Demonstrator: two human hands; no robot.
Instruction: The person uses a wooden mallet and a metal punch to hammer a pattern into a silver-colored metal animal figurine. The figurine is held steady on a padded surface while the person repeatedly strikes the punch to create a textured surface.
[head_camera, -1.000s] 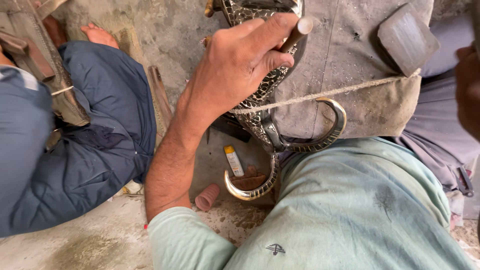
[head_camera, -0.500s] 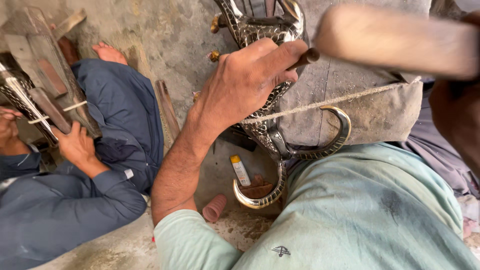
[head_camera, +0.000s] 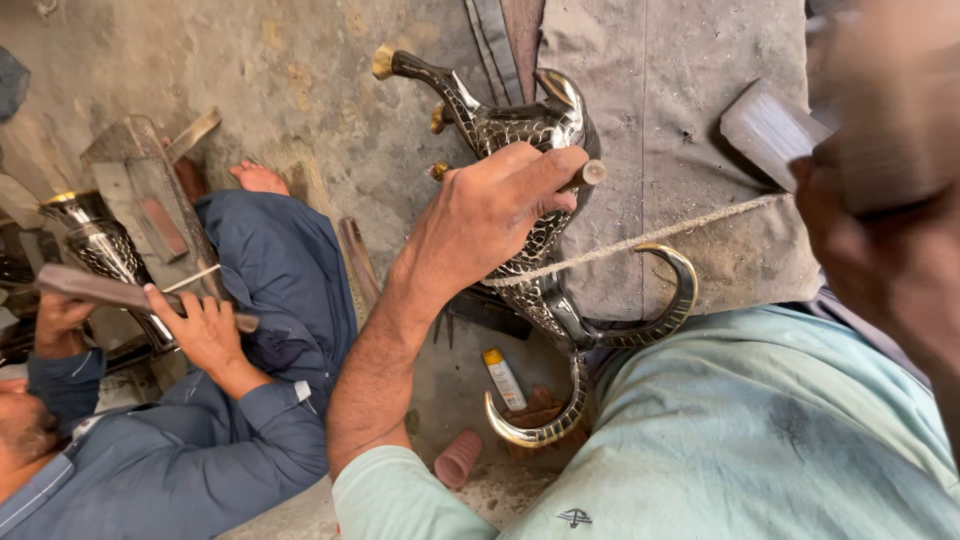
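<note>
Nearest the camera, a pale green sleeve (head_camera: 760, 440) filled the lower right, hiding whatever lay under it. The right hand (head_camera: 890, 250) was a large blur at the right edge, its fingers impossible to make out; a grey block-like tool head (head_camera: 765, 125) showed just beside it, though whether the hand was closed on that could not be told. The left hand (head_camera: 495, 215) was curled tight around a thin metal punch (head_camera: 588, 173), only the round butt end showing past the forefinger, the tip hidden behind the hand. Under that hand lay a dark, patterned metal animal figure (head_camera: 530, 125) with brass-coloured tips, resting on a grey cloth pad (head_camera: 660, 90); its long axis ran from the upper left, where a leg or neck (head_camera: 420, 70) pointed away, down to the lower right, where two curved horns (head_camera: 545, 425) bent toward the camera. A cord (head_camera: 640, 240) crossed the figure and pad. On the floor (head_camera: 300, 80) between the arm and the horns lay a small white tube (head_camera: 503, 378) and a pinkish cylinder (head_camera: 458, 458). Farther left, another person in blue (head_camera: 200, 440), partly cut off, gripped a stick-like tool (head_camera: 110, 292) against a shiny metal vase (head_camera: 95, 245).
</note>
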